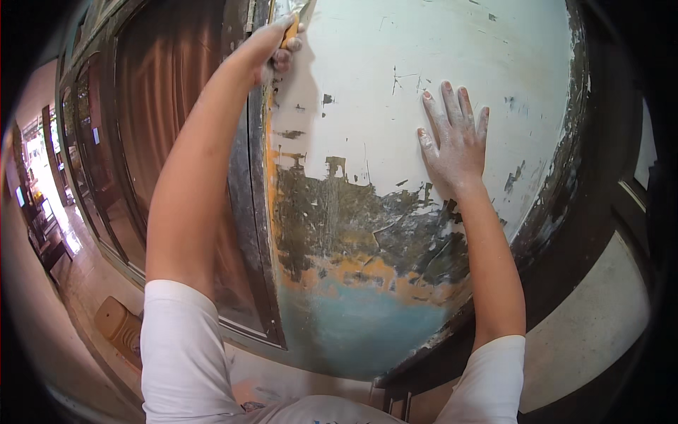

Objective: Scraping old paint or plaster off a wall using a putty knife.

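Note:
High up, near the left edge of the wall panel, my left hand (272, 48) is closed around the yellow-orange handle of a putty knife (291, 32). Its metal blade runs up toward the top of the picture, where part of it is cut off. White smears cover the fingers. My right hand (455, 145), dusted white, rests with spread fingers against the white-coated wall (367, 78). Beneath both hands the coat gives way to a ragged dark patch (332, 219), then an orange band and blue-green paint (353, 325).
Left of the panel stands a dark wooden frame (258, 212) beside glass with a brown curtain (169, 85) behind it. A dark, white-smeared border (558, 162) edges the panel on the right. A brown chair (116, 325) stands low at the left.

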The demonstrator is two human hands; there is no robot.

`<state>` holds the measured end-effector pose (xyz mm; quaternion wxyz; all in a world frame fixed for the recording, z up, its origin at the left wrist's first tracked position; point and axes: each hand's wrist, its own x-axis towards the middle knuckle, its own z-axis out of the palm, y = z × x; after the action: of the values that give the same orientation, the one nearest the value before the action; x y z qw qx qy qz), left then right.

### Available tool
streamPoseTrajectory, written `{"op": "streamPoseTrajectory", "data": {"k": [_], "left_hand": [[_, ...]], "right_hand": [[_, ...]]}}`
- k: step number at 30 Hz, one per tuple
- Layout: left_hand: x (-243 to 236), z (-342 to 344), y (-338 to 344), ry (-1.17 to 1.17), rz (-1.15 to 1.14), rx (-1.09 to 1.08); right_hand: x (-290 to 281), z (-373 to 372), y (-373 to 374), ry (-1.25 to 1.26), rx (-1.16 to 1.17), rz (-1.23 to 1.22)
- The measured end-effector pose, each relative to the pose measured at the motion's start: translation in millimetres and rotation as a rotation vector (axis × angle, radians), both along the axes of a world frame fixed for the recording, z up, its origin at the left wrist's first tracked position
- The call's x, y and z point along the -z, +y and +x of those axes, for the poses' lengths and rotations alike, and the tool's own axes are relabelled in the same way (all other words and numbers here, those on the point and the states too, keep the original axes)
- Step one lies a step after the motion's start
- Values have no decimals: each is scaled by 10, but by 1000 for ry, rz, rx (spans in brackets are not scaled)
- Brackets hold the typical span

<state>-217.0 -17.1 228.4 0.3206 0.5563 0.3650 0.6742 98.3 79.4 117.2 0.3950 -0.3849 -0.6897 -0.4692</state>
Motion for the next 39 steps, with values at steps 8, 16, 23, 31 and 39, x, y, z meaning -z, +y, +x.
{"op": "streamPoseTrajectory", "data": {"k": [8, 16, 23, 31, 39], "left_hand": [[2214, 192, 35, 51, -184, -144], [4510, 650, -159, -79, -330, 46], [4123, 615, -130, 47, -319, -11], [3176, 643, -126, 139, -197, -44], [2373, 585, -8, 83, -219, -103]], "right_hand": [[130, 59, 21, 5, -73, 6], [155, 55, 26, 7, -19, 16], [206, 42, 80, 23, -16, 31], [230, 74, 73, 27, -21, 20], [260, 54, 28, 28, 7, 4]]}}
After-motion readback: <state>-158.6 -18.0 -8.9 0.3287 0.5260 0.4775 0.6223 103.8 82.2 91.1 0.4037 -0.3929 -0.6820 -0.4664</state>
